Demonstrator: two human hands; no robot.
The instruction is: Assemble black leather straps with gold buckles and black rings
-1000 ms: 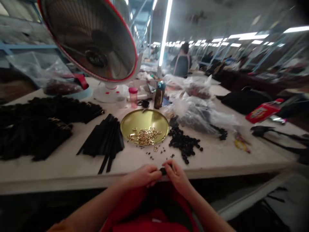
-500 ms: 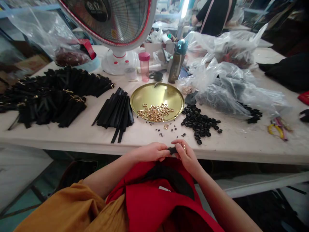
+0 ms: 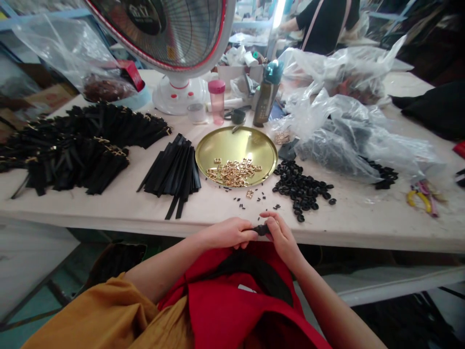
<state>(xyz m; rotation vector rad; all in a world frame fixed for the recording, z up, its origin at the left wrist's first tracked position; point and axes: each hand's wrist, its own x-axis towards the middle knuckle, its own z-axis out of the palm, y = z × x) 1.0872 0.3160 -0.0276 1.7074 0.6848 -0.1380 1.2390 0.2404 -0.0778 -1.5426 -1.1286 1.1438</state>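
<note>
My left hand [image 3: 228,232] and my right hand [image 3: 278,235] meet at the table's near edge, both pinched on a small black strap piece [image 3: 260,229] held between them. Just beyond them lie tiny black bits and a gold buckle [image 3: 250,194]. A round gold tray [image 3: 254,145] holds several gold buckles [image 3: 232,173]. To its right lies a heap of black rings [image 3: 300,186]. Left of the tray is a bundle of black straps [image 3: 174,167].
A large pile of black straps with gold fittings [image 3: 72,145] covers the table's left. A fan [image 3: 174,34], a pink cup [image 3: 217,99] and a bottle [image 3: 267,92] stand behind the tray. Plastic bags [image 3: 345,135] lie to the right, pliers [image 3: 421,196] far right. Another person [image 3: 325,19] works behind.
The view has tilted down since one second ago, showing my lap. My hands have stayed together on the black piece at the table edge, shifting only slightly.
</note>
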